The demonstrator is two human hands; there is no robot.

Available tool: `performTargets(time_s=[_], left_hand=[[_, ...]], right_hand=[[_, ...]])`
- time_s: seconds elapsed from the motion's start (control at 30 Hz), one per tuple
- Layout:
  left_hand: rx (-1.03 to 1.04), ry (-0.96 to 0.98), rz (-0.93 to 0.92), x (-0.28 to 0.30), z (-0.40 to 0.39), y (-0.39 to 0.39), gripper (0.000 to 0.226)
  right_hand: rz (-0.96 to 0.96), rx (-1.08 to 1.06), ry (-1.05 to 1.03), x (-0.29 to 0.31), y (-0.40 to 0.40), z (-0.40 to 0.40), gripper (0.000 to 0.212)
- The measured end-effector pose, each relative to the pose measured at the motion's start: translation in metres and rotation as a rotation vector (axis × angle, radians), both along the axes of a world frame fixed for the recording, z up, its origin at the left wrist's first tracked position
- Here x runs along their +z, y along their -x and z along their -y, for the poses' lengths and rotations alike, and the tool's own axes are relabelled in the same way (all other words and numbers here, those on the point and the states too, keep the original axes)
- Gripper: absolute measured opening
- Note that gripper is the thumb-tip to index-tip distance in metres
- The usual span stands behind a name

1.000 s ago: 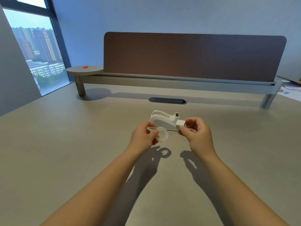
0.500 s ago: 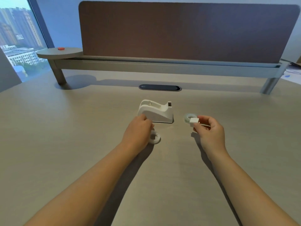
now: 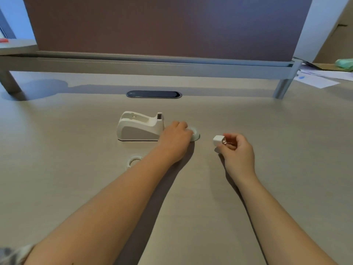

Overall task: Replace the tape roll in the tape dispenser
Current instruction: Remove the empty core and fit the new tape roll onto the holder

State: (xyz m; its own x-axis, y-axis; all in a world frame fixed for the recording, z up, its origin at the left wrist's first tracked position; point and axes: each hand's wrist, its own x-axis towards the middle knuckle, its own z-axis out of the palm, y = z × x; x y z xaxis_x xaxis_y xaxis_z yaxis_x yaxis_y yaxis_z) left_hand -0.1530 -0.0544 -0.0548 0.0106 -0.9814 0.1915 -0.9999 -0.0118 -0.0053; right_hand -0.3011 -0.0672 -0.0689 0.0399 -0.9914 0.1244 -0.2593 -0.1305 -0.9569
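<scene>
The white tape dispenser (image 3: 140, 128) stands on the desk with its roll slot bare. Just right of it a full tape roll (image 3: 196, 135) lies flat; my left hand (image 3: 175, 139) reaches across and curls its fingers onto the roll's left side, hiding part of it. My right hand (image 3: 236, 148) hovers further right, pinching the small white spool core (image 3: 217, 140). A thin, nearly used-up tape ring (image 3: 133, 160) lies loose on the desk in front of the dispenser, left of my left forearm.
A dark oval cable grommet (image 3: 153, 94) sits in the desk behind the dispenser. A brown divider panel (image 3: 162, 25) on a metal rail with legs (image 3: 282, 87) closes off the back. Papers (image 3: 321, 77) and a green object (image 3: 344, 64) lie at far right.
My left hand let go of the thin tape ring, left it on the desk and moved right onto the full roll. My right hand, still holding the spool core, shifted right. The camera tilted down.
</scene>
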Motion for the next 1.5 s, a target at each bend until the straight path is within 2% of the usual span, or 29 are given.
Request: performTargets(time_s=[0.1, 0.17, 0.27, 0.4, 0.43, 0.5, 0.57, 0.67, 0.77, 0.9, 1.07, 1.5], left_hand=[[0.009, 0.014, -0.023, -0.004, 0.008, -0.002, 0.031], [-0.014, 0.075, -0.197, -0.002, 0.006, -0.003, 0.029], [0.070, 0.146, -0.774, 0.013, -0.013, 0.001, 0.021], [0.157, 0.072, -1.633, 0.037, -0.053, -0.002, 0.017], [0.151, 0.079, -1.788, 0.040, -0.064, -0.005, 0.019], [0.131, 0.085, -1.926, 0.043, -0.082, -0.015, 0.020], [0.107, 0.071, -1.966, 0.042, -0.097, -0.024, 0.020], [0.099, 0.083, -2.007, 0.035, -0.111, -0.039, 0.032], [0.088, 0.092, -1.951, 0.028, -0.119, -0.051, 0.031], [0.081, 0.125, -1.877, 0.025, -0.121, -0.062, 0.023], [0.048, 0.162, -1.835, 0.025, -0.118, -0.069, 0.027], [0.030, 0.248, -1.772, 0.028, -0.117, -0.067, 0.025]], right_hand=[[0.004, 0.005, -0.007, 0.001, -0.002, 0.000, 0.022], [0.054, 0.011, -0.048, 0.001, -0.003, 0.000, 0.022], [0.205, 0.030, -0.145, 0.006, -0.007, -0.003, 0.019], [0.360, 0.163, -0.116, 0.027, -0.022, -0.021, 0.022], [0.365, 0.210, -0.081, 0.033, -0.027, -0.028, 0.020], [0.315, 0.295, 0.009, 0.041, -0.038, -0.044, 0.016], [0.236, 0.344, 0.116, 0.045, -0.052, -0.059, 0.015], [0.097, 0.374, 0.256, 0.044, -0.075, -0.074, 0.008], [0.029, 0.385, 0.333, 0.043, -0.090, -0.081, 0.008], [-0.007, 0.394, 0.390, 0.042, -0.104, -0.082, 0.016], [-0.071, 0.374, 0.475, 0.044, -0.115, -0.081, 0.023], [-0.229, 0.269, 0.584, 0.047, -0.122, -0.087, 0.020]])
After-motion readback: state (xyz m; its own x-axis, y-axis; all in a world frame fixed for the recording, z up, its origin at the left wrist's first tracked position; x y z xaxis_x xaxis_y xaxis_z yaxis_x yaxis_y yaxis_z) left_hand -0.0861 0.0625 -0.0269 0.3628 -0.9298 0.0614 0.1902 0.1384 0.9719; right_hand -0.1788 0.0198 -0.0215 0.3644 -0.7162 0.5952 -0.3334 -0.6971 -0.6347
